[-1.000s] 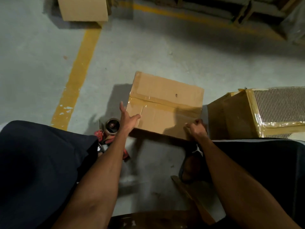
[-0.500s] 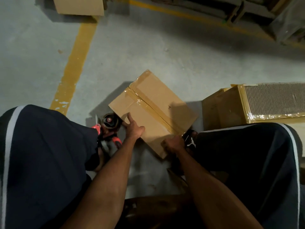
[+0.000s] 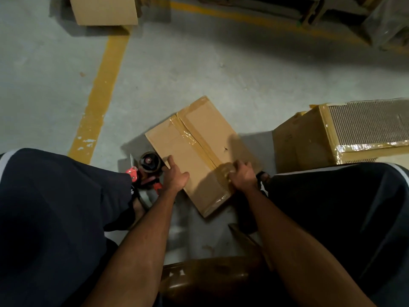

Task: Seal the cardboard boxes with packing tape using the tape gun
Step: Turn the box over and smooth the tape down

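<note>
Both hands are on the flat brown cardboard box [image 3: 199,156] lying on the grey concrete floor [image 3: 199,69] at frame centre. Left hand [image 3: 176,176]: fingers extended and flat against the box's left edge, holding nothing. Right hand [image 3: 242,176]: fingers curled over the glossy strip of clear packing tape [image 3: 192,138] at the box's near right corner; whether they pinch the tape or only press it down cannot be told.

Change over the last second: the box has been rotated from roughly square to the frame to a diagonal lie, so the taped centre seam now runs from upper left to lower right. The right hand has moved from the box's near edge onto the tape end.

Judgement: the seam strip is applied, and the step in hand is smoothing it over the edge.

Tool location: the red-handled tape gun with its dark roll [image 3: 147,168] lies on the floor, touching or just beside the box's left side, ungripped. A taped brown carton [image 3: 303,140] stands at right; another plain brown carton [image 3: 104,9] sits at upper left.
</note>
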Available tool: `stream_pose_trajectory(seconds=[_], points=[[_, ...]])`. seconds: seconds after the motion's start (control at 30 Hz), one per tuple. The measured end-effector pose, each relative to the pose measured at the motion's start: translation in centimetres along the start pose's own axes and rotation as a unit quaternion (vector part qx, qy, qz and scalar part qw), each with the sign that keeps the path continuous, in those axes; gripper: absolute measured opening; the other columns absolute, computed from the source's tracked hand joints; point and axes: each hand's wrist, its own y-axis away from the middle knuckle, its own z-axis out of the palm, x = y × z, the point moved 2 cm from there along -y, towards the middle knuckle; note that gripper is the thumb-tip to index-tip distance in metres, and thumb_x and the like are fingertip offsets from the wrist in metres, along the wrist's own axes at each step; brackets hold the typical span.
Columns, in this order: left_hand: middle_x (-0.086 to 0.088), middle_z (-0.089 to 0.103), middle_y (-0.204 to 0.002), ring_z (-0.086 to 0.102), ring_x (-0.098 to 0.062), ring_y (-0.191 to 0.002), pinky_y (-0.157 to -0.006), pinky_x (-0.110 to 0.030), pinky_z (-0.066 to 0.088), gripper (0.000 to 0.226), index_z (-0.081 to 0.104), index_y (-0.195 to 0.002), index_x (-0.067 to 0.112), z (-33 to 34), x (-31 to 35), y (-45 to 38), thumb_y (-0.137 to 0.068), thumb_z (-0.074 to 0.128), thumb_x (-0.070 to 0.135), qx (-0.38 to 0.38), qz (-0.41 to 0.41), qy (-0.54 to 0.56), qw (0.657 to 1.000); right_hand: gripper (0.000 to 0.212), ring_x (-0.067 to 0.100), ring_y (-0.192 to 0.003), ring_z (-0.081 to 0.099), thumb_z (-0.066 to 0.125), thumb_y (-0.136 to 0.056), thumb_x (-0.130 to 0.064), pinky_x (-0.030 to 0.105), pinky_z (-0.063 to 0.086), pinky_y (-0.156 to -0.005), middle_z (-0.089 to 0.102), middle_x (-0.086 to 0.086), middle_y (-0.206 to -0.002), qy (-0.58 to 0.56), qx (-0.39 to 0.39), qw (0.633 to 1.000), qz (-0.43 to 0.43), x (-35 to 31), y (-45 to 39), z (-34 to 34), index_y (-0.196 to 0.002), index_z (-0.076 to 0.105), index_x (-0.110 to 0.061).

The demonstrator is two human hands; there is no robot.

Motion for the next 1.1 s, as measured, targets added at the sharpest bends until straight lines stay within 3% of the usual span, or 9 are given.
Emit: stream_pose_trajectory(seconds=[0.23,0.3,0.43,0.63,0.73,0.83,0.9,0.97,1.1], points=[[-0.022,0.051,-0.133,0.06,-0.036,-0.084,-0.069,-0.038,0.045,0.075,0.015,-0.135,0.033,0.5,0.4,-2.0,-0.081,0.061,0.01,0.042,-0.039,0.055,0.997,0.076,0.042,-0.147,0.031,0.062,-0.097,-0.042,0.059,0.028,-0.118,0.012,0.018,-0.167,0.08,-0.025,0.995,-0.049,-0.3,-5.2,-2.5,-0.162,0.023,-0.035],[-0.02,0.051,-0.134,0.062,-0.037,-0.087,-0.068,-0.036,0.047,0.077,0.014,-0.132,0.038,0.6,0.4,-2.5,-0.077,0.061,0.008,0.042,-0.042,0.056,0.997,0.082,0.043,-0.145,0.034,0.064,-0.097,-0.041,0.058,0.026,-0.119,0.018,0.021,-0.164,0.056,-0.047,0.997,-0.04,0.1,-5.6,-2.3,-0.164,0.016,-0.038],[-0.019,0.052,-0.128,0.063,-0.034,-0.086,-0.056,-0.032,0.046,0.079,0.018,-0.128,0.043,0.0,1.0,-3.7,-0.076,0.06,0.002,0.06,-0.05,0.087,0.993,0.09,0.046,-0.13,0.05,0.063,-0.097,-0.051,0.055,0.04,-0.109,0.025,0.024,-0.155,0.076,-0.046,0.996,-0.019,0.5,-5.7,-0.7,-0.164,0.003,-0.042],[-0.01,0.045,-0.138,0.062,-0.028,-0.098,-0.07,-0.036,0.057,0.08,0.027,-0.146,0.029,-1.3,1.8,-5.0,-0.083,0.067,0.001,0.12,-0.001,0.087,0.989,0.099,0.045,-0.13,0.044,0.065,-0.091,-0.056,0.053,0.046,-0.102,0.033,0.026,-0.146,0.129,-0.027,0.991,0.018,0.3,-3.4,1.7,-0.163,0.001,-0.034],[-0.012,0.044,-0.141,0.064,-0.033,-0.101,-0.073,-0.043,0.061,0.087,0.019,-0.153,0.038,-1.2,0.9,-3.6,-0.087,0.065,0.007,0.101,-0.007,0.055,0.993,0.109,0.045,-0.135,0.039,0.067,-0.089,-0.057,0.05,0.044,-0.107,0.025,0.027,-0.155,0.157,-0.046,0.986,0.017,0.8,-1.4,3.3,-0.164,-0.008,-0.029],[-0.009,0.035,-0.158,0.055,-0.034,-0.126,-0.091,-0.035,0.053,0.09,0.018,-0.16,0.037,-1.6,-0.1,-2.2,-0.088,0.061,0.004,0.088,0.015,0.025,0.996,0.116,0.048,-0.142,0.034,0.074,-0.084,-0.051,0.051,0.04,-0.112,0.014,0.028,-0.161,0.111,-0.083,0.99,0.02,1.4,0.1,4.0,-0.163,-0.008,-0.031],[-0.006,0.034,-0.161,0.052,-0.034,-0.131,-0.1,-0.039,0.052,0.089,0.023,-0.16,0.035,-2.4,-0.7,-1.9,-0.087,0.06,0.0,0.068,0.022,0.019,0.997,0.117,0.049,-0.139,0.038,0.078,-0.079,-0.044,0.051,0.043,-0.111,0.017,0.028,-0.16,0.054,-0.1,0.993,0.026,1.9,0.8,4.0,-0.162,-0.003,-0.035],[-0.007,0.041,-0.158,0.06,-0.034,-0.121,-0.097,-0.044,0.056,0.084,0.031,-0.157,0.035,-3.0,-1.3,-1.5,-0.086,0.058,-0.001,0.047,0.025,0.035,0.998,0.116,0.049,-0.135,0.044,0.078,-0.074,-0.04,0.051,0.046,-0.108,0.023,0.031,-0.158,0.011,-0.112,0.993,0.034,2.1,1.8,3.8,-0.16,-0.001,-0.039],[-0.013,0.062,-0.134,0.064,-0.025,-0.089,-0.07,-0.028,0.048,0.063,0.054,-0.144,0.026,-3.7,-2.6,-0.8,-0.087,0.052,-0.002,0.032,0.013,0.07,0.997,0.103,0.048,-0.15,0.017,0.075,-0.083,-0.034,0.054,0.027,-0.118,0.004,0.024,-0.165,0.039,-0.087,0.995,0.014,1.1,3.3,3.6,-0.163,0.01,-0.028]])
